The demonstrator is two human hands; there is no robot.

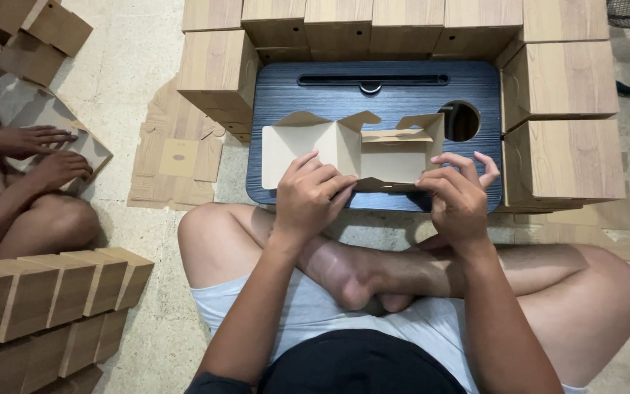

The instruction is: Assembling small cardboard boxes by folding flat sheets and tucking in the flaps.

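Kraft-brown cardboard, a half-folded box blank [351, 149] with its flaps standing up, is held over a dark blue wood-grain lap bench [293, 102] that has a round hole [460, 121] near its right corner and a long slot [373, 79] along its far edge. The left hand [311, 197] has its grip clamped on the box's near edge at the left, fingers curled over the fold. The right hand [461, 193] pinches the near edge at the right between thumb and forefinger, with the other fingers lifted apart. The person sits cross-legged on the pale floor [125, 73], the bench just past their shins. Finished wood-print boxes [563, 80] are stacked around the bench on the far and right sides, and another row [52, 284] lies at the lower left. Flat unfolded blanks [176, 157] lie on the floor left of the bench. At the far left, another person's hands [45, 153] rest on a flat blank.
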